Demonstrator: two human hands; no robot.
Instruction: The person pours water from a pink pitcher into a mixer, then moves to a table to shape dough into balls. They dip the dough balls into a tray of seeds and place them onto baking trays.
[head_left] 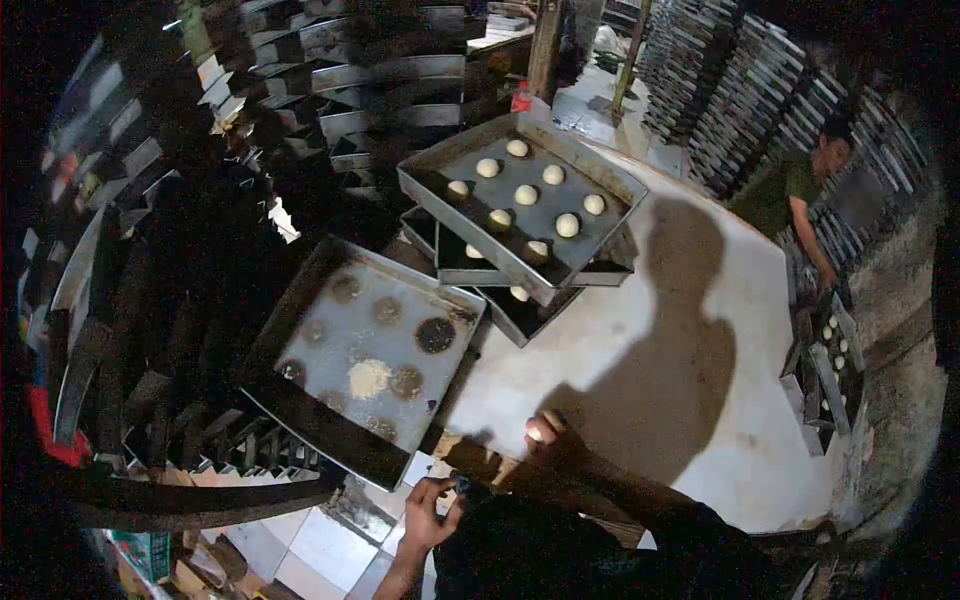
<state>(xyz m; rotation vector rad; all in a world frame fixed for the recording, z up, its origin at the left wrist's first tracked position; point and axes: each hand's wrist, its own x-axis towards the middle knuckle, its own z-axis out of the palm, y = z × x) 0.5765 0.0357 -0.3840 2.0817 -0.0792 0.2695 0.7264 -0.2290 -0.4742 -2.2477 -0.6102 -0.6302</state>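
Note:
My right hand is closed above the near edge of the pale table. A small pale piece, which looks like a dough ball, shows between its fingers. Lower down, beside my dark clothing, my left hand has its fingers curled together; what they hold, if anything, is hidden. A square metal baking tray lies tilted in front of my hands. On its base are dark round marks and a small heap of pale flour. Behind it, a higher baking tray carries several round dough balls.
More trays are stacked crosswise under the upper one. The white tabletop bears my shadow. At right a person reaches toward trays of dough balls. Tall stacks of trays stand behind and at left.

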